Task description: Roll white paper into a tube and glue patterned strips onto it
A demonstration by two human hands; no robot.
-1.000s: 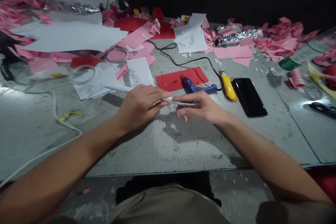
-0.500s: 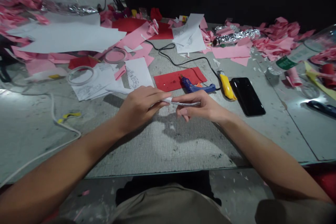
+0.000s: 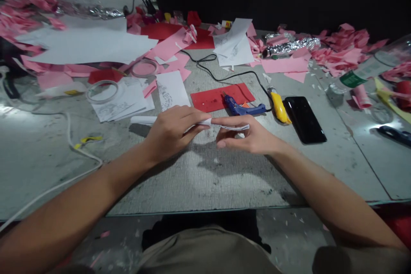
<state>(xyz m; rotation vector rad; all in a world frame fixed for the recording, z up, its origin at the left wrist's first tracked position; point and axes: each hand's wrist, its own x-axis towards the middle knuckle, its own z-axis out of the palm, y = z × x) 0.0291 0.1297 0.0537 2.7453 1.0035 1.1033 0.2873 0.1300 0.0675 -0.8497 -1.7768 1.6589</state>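
A narrow strip of folded white paper (image 3: 143, 120) runs level between my two hands, above the table. My left hand (image 3: 175, 130) is closed around its middle, fingers on top and thumb below, hiding part of it. The paper's left end sticks out past the knuckles. At the other end, my right hand (image 3: 247, 133) holds the strip between its fingers, with the forefinger stretched along the top edge. The thumb of that hand hangs lower, and its other fingers are partly hidden. Just behind the hands lie a red paper rectangle (image 3: 205, 99) and a blue glue gun (image 3: 245, 109).
Right of the glue gun are a yellow cutter (image 3: 279, 107) and a black phone (image 3: 305, 120). Printed sheets (image 3: 173, 90) and a tape roll (image 3: 102, 92) lie at left. Pink paper scraps (image 3: 342, 51) and a plastic bottle (image 3: 369, 68) sit at right. A white cable (image 3: 69, 130) crosses the left side.
The view has shifted slightly. More of the folded paper's left end shows beyond my left hand. My right hand sits slightly lower, its forefinger straighter along the paper.
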